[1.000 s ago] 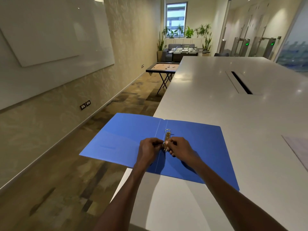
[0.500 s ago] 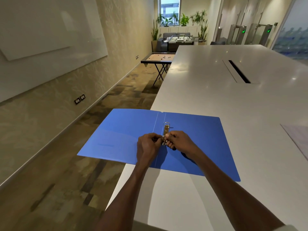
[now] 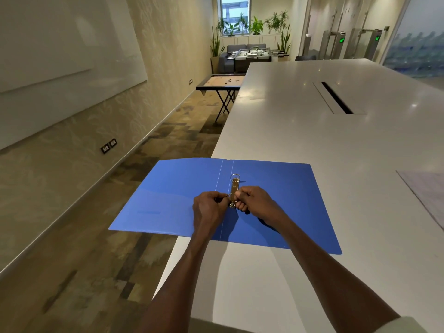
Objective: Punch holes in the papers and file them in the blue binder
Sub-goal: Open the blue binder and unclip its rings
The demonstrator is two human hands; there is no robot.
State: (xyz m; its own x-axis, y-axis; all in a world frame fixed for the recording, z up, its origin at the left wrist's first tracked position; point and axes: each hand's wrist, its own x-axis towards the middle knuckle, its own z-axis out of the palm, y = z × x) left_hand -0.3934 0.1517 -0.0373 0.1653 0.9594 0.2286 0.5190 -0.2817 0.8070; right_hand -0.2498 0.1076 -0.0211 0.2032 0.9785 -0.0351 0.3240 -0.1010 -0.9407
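Both hands, left hand [image 3: 208,207] and right hand [image 3: 254,200], pinch apparently the near ring [image 3: 232,204] of the open blue binder [image 3: 283,188], papers [image 3: 430,195] well apart.

Near ring of the binder mechanism [image 3: 234,188] hidden between left hand [image 3: 209,210] and right hand [image 3: 254,200]; papers [image 3: 427,195] cut by right edge.

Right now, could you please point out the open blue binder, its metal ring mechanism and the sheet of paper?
blue binder [image 3: 283,188]: head view, right inside cover.
metal ring mechanism [image 3: 234,186]: head view, brass bar.
sheet of paper [image 3: 427,191]: head view, middle.
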